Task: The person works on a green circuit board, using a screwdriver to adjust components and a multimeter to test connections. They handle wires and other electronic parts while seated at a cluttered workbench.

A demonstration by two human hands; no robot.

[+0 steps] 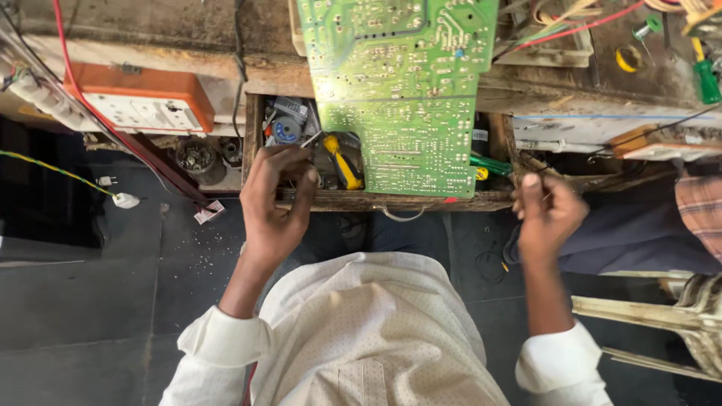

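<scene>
A large green circuit board [402, 90] lies solder side up, hanging from the workbench over an open wooden drawer [376, 200]. My left hand [278, 199] hovers at the drawer's left front and pinches a thin metal tool [312, 139] between thumb and fingers. Beside it in the drawer lies a yellow-handled tool [342, 162]. My right hand [545, 214] is at the drawer's right front corner, fingers curled, thumb up; it looks blurred and whether it holds anything is unclear.
An orange-and-white switch box [143, 105] sits at the left of the bench with a red wire [83, 90]. A green screwdriver [705, 75] and loose wires lie top right. A white plug [124, 200] dangles left. A chair frame [662, 316] stands at right.
</scene>
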